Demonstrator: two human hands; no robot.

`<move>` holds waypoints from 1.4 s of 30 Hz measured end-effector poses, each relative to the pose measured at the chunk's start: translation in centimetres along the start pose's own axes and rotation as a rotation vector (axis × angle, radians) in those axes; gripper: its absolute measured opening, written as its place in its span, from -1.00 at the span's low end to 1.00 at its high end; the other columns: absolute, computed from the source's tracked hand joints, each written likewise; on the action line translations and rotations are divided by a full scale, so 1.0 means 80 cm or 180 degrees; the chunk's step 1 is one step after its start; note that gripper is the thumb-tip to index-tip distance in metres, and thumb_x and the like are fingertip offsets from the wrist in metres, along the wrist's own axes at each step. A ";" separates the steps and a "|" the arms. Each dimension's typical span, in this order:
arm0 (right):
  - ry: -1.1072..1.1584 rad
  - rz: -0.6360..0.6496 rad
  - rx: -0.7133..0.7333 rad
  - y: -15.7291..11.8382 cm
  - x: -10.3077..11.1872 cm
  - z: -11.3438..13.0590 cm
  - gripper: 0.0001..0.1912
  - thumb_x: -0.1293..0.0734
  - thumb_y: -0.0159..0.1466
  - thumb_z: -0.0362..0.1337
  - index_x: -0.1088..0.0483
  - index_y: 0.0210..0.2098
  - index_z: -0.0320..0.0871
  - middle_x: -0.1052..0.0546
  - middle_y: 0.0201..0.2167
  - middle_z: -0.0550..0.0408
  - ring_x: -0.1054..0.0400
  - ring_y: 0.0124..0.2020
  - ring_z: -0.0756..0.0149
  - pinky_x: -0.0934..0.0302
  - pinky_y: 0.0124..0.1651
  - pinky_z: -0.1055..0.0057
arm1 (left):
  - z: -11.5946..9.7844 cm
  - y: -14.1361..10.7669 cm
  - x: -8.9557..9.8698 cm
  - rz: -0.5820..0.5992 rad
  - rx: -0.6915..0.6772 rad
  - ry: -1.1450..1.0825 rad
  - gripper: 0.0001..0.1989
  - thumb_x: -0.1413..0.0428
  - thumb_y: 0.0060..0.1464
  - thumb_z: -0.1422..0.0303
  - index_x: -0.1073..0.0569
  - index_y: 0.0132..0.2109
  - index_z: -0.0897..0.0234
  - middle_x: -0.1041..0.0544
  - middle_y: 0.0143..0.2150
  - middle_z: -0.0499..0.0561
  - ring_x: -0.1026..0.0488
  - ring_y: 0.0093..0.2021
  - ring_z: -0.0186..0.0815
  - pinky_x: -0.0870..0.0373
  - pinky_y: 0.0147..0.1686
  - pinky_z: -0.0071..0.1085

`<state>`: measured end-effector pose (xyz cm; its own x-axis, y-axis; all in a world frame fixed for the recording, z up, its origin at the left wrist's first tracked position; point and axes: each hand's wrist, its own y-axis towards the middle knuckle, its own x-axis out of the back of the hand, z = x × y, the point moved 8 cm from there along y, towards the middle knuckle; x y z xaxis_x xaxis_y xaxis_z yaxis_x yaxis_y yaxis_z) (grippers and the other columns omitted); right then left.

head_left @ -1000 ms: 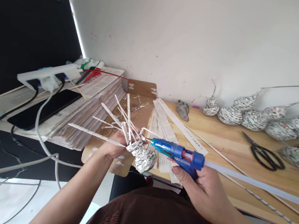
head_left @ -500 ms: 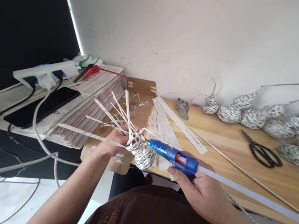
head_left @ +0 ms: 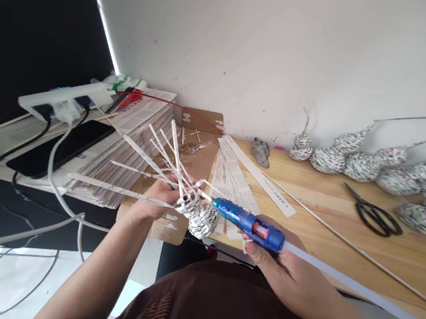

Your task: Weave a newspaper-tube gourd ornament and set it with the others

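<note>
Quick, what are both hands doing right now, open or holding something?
Left hand: closed, holding the woven paper piece.
Right hand: closed around the blue glue gun, its nozzle pointed toward that piece.

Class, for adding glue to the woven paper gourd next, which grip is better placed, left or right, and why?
Probably the right grip: it holds the blue glue gun, its nozzle close to the woven paper gourd. The left grip is busy holding that gourd near its paper spokes.
</note>
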<state>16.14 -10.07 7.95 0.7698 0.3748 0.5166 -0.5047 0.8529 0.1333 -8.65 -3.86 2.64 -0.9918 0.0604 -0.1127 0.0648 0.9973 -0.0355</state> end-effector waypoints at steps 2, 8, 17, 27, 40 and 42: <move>0.0034 0.0079 -0.0079 -0.001 -0.002 -0.005 -0.85 -0.28 0.43 -0.15 -0.42 -0.21 -0.06 -0.55 -0.30 0.06 -0.43 -0.27 0.22 -0.30 -0.23 0.36 | -0.002 0.000 -0.001 -0.0027 0.0005 -0.0030 -0.67 -0.47 -0.28 0.34 -0.61 -0.30 0.31 -0.57 -0.53 -0.02 -0.56 -0.43 -0.20 -0.44 -0.46 -0.41; 0.0069 0.0145 -0.0086 -0.003 -0.006 -0.009 -0.84 -0.27 0.44 -0.17 -0.41 -0.22 -0.08 -0.53 -0.31 0.07 -0.39 -0.31 0.26 -0.27 -0.25 0.39 | -0.014 -0.001 -0.004 0.0061 -0.0112 -0.0077 -0.71 -0.46 -0.27 0.34 -0.61 -0.34 0.31 -0.56 -0.53 -0.04 -0.45 -0.54 -0.33 -0.38 -0.54 -0.46; -0.0096 0.0051 -0.0145 -0.003 -0.007 -0.007 -0.85 -0.34 0.39 -0.16 -0.41 -0.27 -0.08 -0.54 -0.33 0.07 -0.38 -0.32 0.22 -0.25 -0.22 0.34 | -0.010 -0.008 -0.001 0.0008 -0.0074 -0.0011 -0.68 -0.48 -0.28 0.34 -0.61 -0.33 0.33 -0.60 -0.49 0.00 -0.48 -0.52 -0.34 -0.42 -0.48 -0.46; -0.0473 -0.0113 -0.0153 -0.006 0.007 -0.004 -0.81 -0.32 0.40 -0.15 -0.45 -0.32 -0.04 -0.50 -0.48 0.14 -0.34 -0.46 0.28 -0.26 -0.29 0.33 | -0.051 -0.007 0.001 0.0071 -0.0501 0.0469 -0.76 -0.45 -0.21 0.32 -0.64 -0.35 0.31 -0.59 -0.49 0.00 -0.47 -0.51 -0.33 -0.36 -0.51 -0.47; 0.0711 0.0146 -0.0644 0.014 -0.051 -0.045 -0.62 -0.26 0.41 0.08 -0.44 -0.11 -0.11 -0.53 -0.23 0.02 -0.45 -0.23 0.24 -0.33 -0.18 0.33 | -0.115 0.045 0.050 -0.1071 -0.1502 -0.0539 -0.70 -0.43 -0.24 0.27 -0.55 -0.39 0.33 -0.60 -0.45 0.00 -0.60 -0.28 -0.19 -0.46 -0.38 -0.45; 0.1508 0.0188 -0.1053 0.026 -0.073 -0.070 -0.52 -0.28 0.36 0.17 -0.42 -0.10 -0.14 -0.50 -0.24 0.04 -0.45 -0.33 0.30 -0.31 -0.36 0.39 | -0.133 0.051 0.046 -0.1050 -0.1657 -0.0552 -0.70 -0.43 -0.23 0.26 -0.55 -0.40 0.32 -0.61 -0.43 0.02 -0.61 -0.26 -0.18 -0.45 -0.39 -0.46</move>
<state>12.78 -8.48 0.49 0.8734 0.4820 0.0701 -0.4618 0.8652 -0.1951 -13.22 0.84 12.68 -0.9153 -0.2176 -0.3389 -0.3463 0.8549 0.3864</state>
